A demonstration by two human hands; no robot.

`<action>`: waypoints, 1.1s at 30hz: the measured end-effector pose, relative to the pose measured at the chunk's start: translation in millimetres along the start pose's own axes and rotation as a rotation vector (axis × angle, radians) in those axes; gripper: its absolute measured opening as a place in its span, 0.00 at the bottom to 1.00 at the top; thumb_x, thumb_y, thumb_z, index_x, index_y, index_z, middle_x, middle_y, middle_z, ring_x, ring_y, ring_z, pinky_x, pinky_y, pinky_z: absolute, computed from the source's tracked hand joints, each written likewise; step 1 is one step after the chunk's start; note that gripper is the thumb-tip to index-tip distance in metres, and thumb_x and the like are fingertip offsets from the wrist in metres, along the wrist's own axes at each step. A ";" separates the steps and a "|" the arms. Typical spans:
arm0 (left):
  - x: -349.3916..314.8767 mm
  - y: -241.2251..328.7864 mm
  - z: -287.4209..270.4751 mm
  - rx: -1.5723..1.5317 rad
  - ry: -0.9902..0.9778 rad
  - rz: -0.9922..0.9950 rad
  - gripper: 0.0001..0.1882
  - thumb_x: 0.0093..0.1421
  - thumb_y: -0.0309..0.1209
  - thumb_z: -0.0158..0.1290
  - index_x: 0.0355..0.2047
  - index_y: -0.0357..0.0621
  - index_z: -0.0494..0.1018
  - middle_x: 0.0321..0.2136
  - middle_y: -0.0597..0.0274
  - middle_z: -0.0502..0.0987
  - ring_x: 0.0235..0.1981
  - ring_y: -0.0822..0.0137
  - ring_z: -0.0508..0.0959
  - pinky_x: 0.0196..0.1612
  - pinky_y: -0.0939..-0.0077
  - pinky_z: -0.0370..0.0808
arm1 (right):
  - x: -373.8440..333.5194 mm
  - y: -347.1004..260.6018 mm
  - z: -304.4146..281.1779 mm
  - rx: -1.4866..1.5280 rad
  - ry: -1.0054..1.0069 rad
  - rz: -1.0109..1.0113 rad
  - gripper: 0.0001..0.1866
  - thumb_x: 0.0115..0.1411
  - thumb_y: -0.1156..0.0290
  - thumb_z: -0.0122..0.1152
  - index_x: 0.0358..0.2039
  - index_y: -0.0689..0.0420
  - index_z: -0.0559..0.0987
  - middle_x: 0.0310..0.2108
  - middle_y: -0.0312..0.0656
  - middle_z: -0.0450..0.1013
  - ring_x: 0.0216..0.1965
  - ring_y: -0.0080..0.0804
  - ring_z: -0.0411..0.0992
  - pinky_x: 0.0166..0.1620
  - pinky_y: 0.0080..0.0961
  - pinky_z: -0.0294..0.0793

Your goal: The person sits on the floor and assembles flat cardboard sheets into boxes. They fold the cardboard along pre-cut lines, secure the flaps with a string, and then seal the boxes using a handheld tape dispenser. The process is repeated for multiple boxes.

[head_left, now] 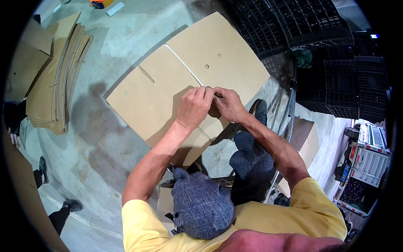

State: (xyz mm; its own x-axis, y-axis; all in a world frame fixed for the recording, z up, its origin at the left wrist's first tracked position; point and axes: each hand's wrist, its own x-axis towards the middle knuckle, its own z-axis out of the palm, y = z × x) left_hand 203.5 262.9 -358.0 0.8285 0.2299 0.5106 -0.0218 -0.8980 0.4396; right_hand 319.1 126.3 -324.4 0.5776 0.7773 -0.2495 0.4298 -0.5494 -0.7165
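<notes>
A large sheet of flattened brown cardboard lies in front of me, perhaps the top of a bundle; its thickness is hard to see. It has a slot and two small round holes. Across its middle runs a thin white strap, down to where both hands meet. My left hand is closed, its fingertips pinching at the strap's near end. Close beside it, almost touching, my right hand is closed too, fingers bent in at the same spot. The fingers hide exactly how the strap lies between them.
Stacked flattened cardboard stands at the left, with another person's shoe below. Black plastic crates are piled at the right, near metal rods and more cardboard. A truck is farther right.
</notes>
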 end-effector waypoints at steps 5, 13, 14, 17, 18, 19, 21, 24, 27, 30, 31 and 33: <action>2.8 -2.3 1.7 -0.062 0.005 -0.053 0.07 0.54 0.25 0.59 0.30 0.45 0.71 0.25 0.58 0.74 0.28 0.59 0.80 0.32 0.64 0.78 | 0.2 1.9 -0.6 -0.025 0.018 -0.079 0.07 0.67 0.70 0.59 0.41 0.57 0.81 0.32 0.50 0.80 0.34 0.52 0.79 0.38 0.41 0.77; 7.7 -5.5 -2.0 -0.246 0.188 -0.357 0.09 0.53 0.22 0.61 0.29 0.41 0.70 0.23 0.54 0.73 0.24 0.51 0.77 0.27 0.56 0.73 | -4.1 3.9 -3.2 0.056 -0.039 0.015 0.07 0.69 0.69 0.59 0.42 0.57 0.81 0.25 0.44 0.74 0.25 0.35 0.71 0.33 0.33 0.72; 8.0 -5.1 -2.4 -0.271 0.241 -0.429 0.09 0.53 0.22 0.61 0.29 0.41 0.70 0.23 0.53 0.73 0.24 0.51 0.77 0.27 0.55 0.73 | -4.6 3.7 -3.7 0.068 -0.040 0.023 0.07 0.69 0.69 0.59 0.42 0.57 0.81 0.25 0.43 0.74 0.25 0.34 0.71 0.32 0.32 0.71; 8.8 -5.8 -4.7 -0.309 0.245 -0.504 0.09 0.54 0.22 0.59 0.29 0.40 0.68 0.25 0.53 0.74 0.25 0.50 0.78 0.28 0.56 0.74 | -5.2 3.2 -4.4 0.083 -0.036 0.017 0.07 0.69 0.69 0.59 0.42 0.57 0.81 0.24 0.42 0.74 0.24 0.31 0.69 0.31 0.31 0.70; 9.4 -7.3 -5.9 -0.277 0.243 -0.474 0.09 0.54 0.22 0.59 0.29 0.40 0.68 0.25 0.53 0.74 0.25 0.50 0.78 0.28 0.56 0.74 | -5.2 3.2 -4.0 0.073 -0.030 0.000 0.07 0.69 0.69 0.60 0.42 0.57 0.81 0.24 0.42 0.74 0.24 0.30 0.69 0.31 0.31 0.70; 10.9 -8.9 -6.7 -0.252 0.240 -0.431 0.09 0.55 0.22 0.59 0.30 0.40 0.68 0.26 0.53 0.74 0.25 0.50 0.77 0.27 0.56 0.73 | -5.0 3.2 -3.5 0.063 -0.021 -0.018 0.07 0.69 0.69 0.60 0.42 0.57 0.81 0.24 0.41 0.74 0.24 0.30 0.69 0.30 0.30 0.70; 15.4 -14.4 -9.4 -0.220 0.208 -0.426 0.08 0.55 0.22 0.59 0.31 0.40 0.70 0.27 0.54 0.75 0.27 0.51 0.78 0.29 0.57 0.74 | -4.9 3.8 -1.7 0.077 -0.013 -0.013 0.07 0.68 0.69 0.60 0.42 0.57 0.81 0.24 0.42 0.74 0.24 0.31 0.69 0.31 0.31 0.70; 27.5 -24.8 -14.2 -0.168 0.143 -0.402 0.07 0.55 0.22 0.60 0.33 0.41 0.73 0.30 0.55 0.76 0.33 0.52 0.79 0.39 0.57 0.74 | -4.8 5.5 0.5 0.102 0.017 -0.044 0.07 0.68 0.69 0.60 0.42 0.57 0.82 0.25 0.42 0.74 0.24 0.32 0.70 0.31 0.31 0.71; 40.5 -34.8 -22.4 -0.060 0.135 -0.056 0.08 0.56 0.25 0.60 0.36 0.42 0.76 0.33 0.57 0.77 0.39 0.53 0.79 0.49 0.55 0.72 | -5.4 8.6 1.3 0.102 0.051 -0.082 0.07 0.68 0.69 0.61 0.42 0.57 0.81 0.26 0.43 0.75 0.25 0.34 0.71 0.32 0.32 0.72; 46.8 -47.1 -37.4 0.011 -0.048 0.232 0.07 0.57 0.28 0.60 0.36 0.44 0.78 0.35 0.58 0.78 0.43 0.55 0.79 0.53 0.56 0.71 | -6.0 10.5 3.4 0.061 0.057 -0.090 0.06 0.67 0.69 0.62 0.41 0.57 0.81 0.27 0.43 0.75 0.26 0.37 0.73 0.33 0.32 0.73; 48.4 -52.5 -42.5 0.013 -0.168 0.242 0.06 0.58 0.30 0.59 0.35 0.44 0.78 0.36 0.58 0.79 0.44 0.56 0.79 0.53 0.57 0.71 | -5.6 10.4 4.6 0.040 0.080 -0.101 0.06 0.67 0.70 0.63 0.41 0.57 0.81 0.27 0.43 0.75 0.27 0.38 0.73 0.33 0.33 0.74; 53.8 -60.3 -47.2 0.031 -0.382 0.257 0.05 0.58 0.31 0.59 0.34 0.45 0.78 0.35 0.57 0.80 0.43 0.56 0.80 0.51 0.58 0.72 | -3.7 8.6 9.8 -0.009 0.153 -0.198 0.05 0.65 0.70 0.64 0.39 0.56 0.81 0.27 0.43 0.75 0.27 0.41 0.75 0.34 0.35 0.75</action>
State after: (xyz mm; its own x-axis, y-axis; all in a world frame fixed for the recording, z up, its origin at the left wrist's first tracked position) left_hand 223.0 347.1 -322.1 0.9455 -0.1509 0.2885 -0.2412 -0.9198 0.3095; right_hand 313.8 121.7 -336.0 0.5793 0.8151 -0.0028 0.5508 -0.3940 -0.7358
